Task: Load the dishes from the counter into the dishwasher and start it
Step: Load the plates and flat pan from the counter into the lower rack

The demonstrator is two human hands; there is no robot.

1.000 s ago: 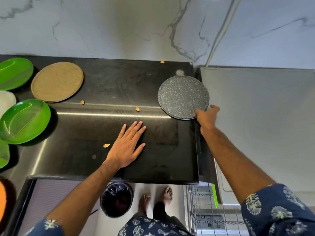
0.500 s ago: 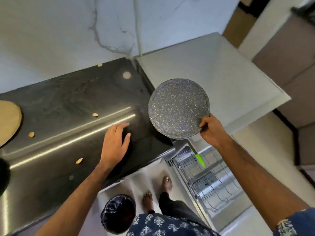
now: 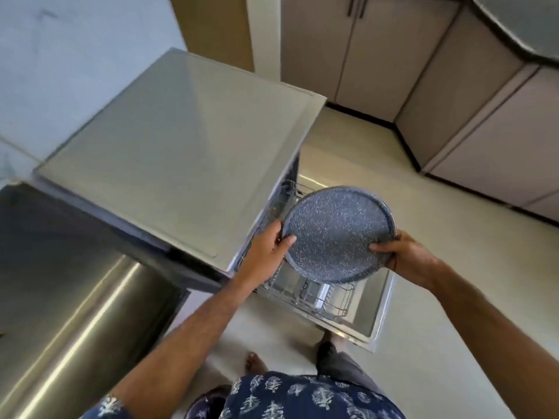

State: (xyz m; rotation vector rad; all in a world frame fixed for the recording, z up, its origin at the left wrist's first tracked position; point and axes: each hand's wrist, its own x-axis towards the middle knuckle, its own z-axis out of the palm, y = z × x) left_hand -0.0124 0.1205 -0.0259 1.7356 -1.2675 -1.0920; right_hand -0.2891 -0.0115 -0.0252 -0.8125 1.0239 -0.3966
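Your left hand (image 3: 266, 252) has left the counter (image 3: 75, 282) and joined your right hand (image 3: 405, 258) on the speckled plate (image 3: 335, 234), so both now grip its rim, thumbs on top. You've carried it off the counter and hold it tilted over the open dishwasher's wire rack (image 3: 317, 294), not yet slotted in. That probably means lowering it between the tines next. Pale floor (image 3: 438, 267) and beige cabinets (image 3: 453, 86) lie beyond the grey dishwasher top (image 3: 181, 146).

round speckled blue plate (image 3: 334, 234) tilted above open dishwasher rack (image 3: 323, 297).
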